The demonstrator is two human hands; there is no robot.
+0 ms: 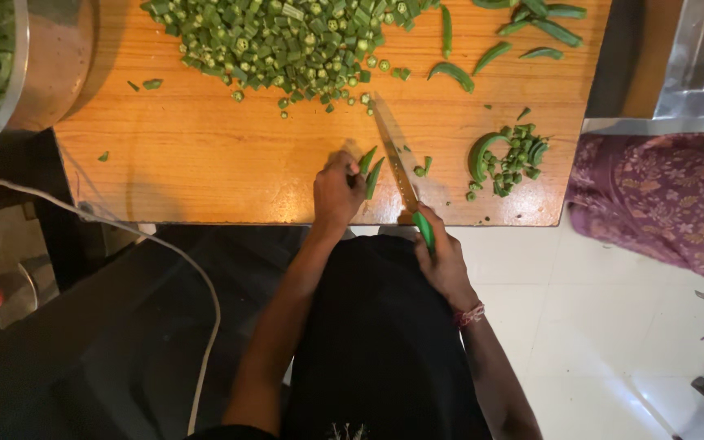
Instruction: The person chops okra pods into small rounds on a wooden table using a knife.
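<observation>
Left hand (337,194): closed, pinning two okra pods (370,170) on the wooden cutting board (205,155). Right hand (443,259): fist around green-handled knife (401,167), blade just right of pods. Chopped okra pile (287,45) lies beyond both hands.

one knife (393,155), one cutting board (205,155), two hands, two okra heaps (287,41)

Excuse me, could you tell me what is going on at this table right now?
A person is cutting green pods on a wooden board. The left hand pins two pods near the board's front edge, while the right hand grips a green-handled knife with its blade lying just right of them. A large heap of cut pieces lies at the far side, a smaller pile at the right.
</observation>
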